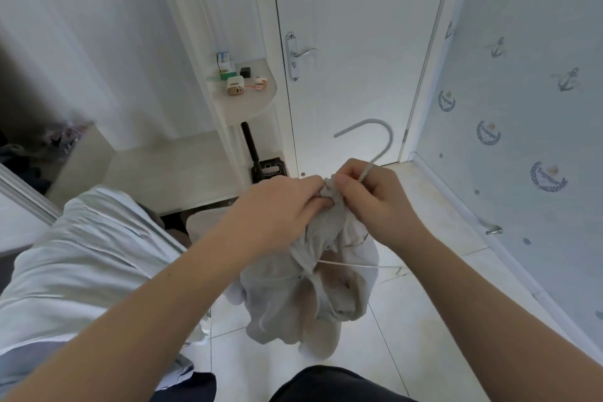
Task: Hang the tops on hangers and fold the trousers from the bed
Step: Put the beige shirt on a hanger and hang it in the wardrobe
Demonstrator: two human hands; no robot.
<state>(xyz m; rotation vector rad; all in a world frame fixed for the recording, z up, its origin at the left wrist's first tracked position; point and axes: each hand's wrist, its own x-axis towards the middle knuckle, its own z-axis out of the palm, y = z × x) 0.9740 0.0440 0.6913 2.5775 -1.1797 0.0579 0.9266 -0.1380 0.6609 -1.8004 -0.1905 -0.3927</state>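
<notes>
- 1 grey-white top (313,287) is held in the air above the tiled floor (424,303), in front of a closed white door (359,26).
- The top is bunched at its upper end and hangs down in loose folds below both hands.
- 1 hanger is partly hidden inside the top. Only its grey hook (362,123) is seen, rising above the hands towards the door.
- The left hand (277,206) is closed round the gathered fabric at the upper end of the top, with the fingers curled into the cloth.
- The right hand (375,199) is closed in a narrow pinch. The stem of the hook and the edge of the fabric are held between thumb and fingers.
- The 2 hands are touching or almost touching at the bunched fabric.
- 1 thin white cord (352,265) is stretched sideways across the top below the hands.
- 1 pale blue garment (81,254) is seen at the left, beside the left forearm. What supports it cannot be determined.
- A rounded shelf (251,101) with several small items is located left of the door, near the door handle (305,52).
- Wallpaper (522,75) printed with anchors is seen on the right wall.
</notes>
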